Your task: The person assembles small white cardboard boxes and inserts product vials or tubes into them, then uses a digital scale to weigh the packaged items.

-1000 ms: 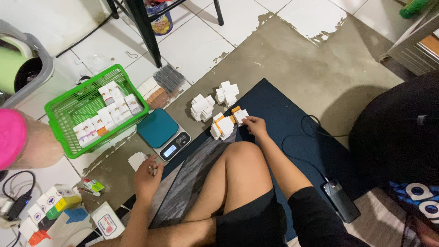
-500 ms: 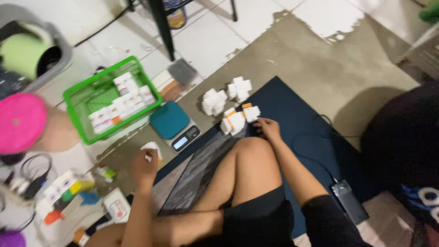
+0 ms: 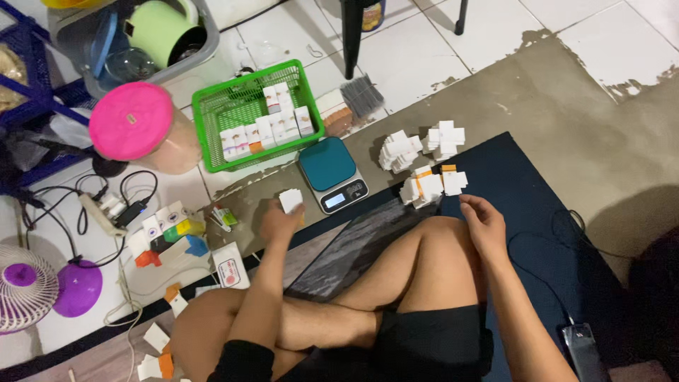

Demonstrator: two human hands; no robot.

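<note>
My left hand grips a small white box just left of the teal kitchen scale on the floor. My right hand rests with its fingers loosely curled above my raised knee, holding nothing, close to a pile of white and orange boxes. Further piles of white boxes lie beyond the scale. A green basket with several upright boxes stands at the back left.
A dark mat lies under my legs. A pink-lidded jar, a grey bin, cables with a power strip, loose boxes and a small fan crowd the left. Chair legs stand behind. A phone lies at right.
The view has shifted, so everything sits further right and lower. My left hand has lifted the white box closer to the scale; my right hand has drawn back from the box pile.
</note>
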